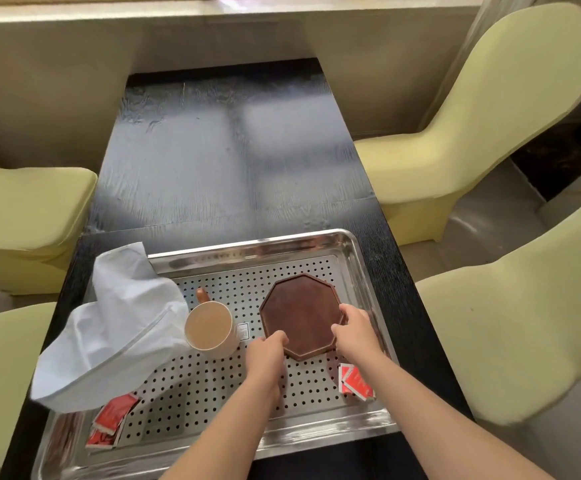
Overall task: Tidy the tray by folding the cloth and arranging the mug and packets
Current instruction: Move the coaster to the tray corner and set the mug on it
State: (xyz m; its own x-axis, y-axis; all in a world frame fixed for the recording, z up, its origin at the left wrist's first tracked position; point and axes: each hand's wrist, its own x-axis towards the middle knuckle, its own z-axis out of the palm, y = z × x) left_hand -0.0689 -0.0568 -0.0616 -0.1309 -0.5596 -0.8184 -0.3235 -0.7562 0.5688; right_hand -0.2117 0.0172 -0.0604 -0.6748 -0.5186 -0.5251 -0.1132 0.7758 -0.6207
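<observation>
Head view, both hands at work on the tray, which sits on the near end of the dark table. Left grip has its fingers curled onto the near-left edge of the brown octagonal mat; right grip pinches the mat's right edge between thumb and fingers. Neither grip holds anything else. Mug stands upright just left of the mat and close to the left knuckles; its inside looks pale, and I cannot tell whether that is liquid or glaze. Cloth is not yet folded: rumpled, draped over the tray's left rim and touching the mug. Red packets lie in two groups, near-left corner and near-right. Risks, as judged: sliding or lifting the mat leftward could knock the mug, spilling it if full. A tug on the cloth could drag or tip the mug, since they touch. The right forearm passes just over the near-right packets and could sweep them aside. The mat's edge hold looks shallow, so it may slip onto the perforated floor.
</observation>
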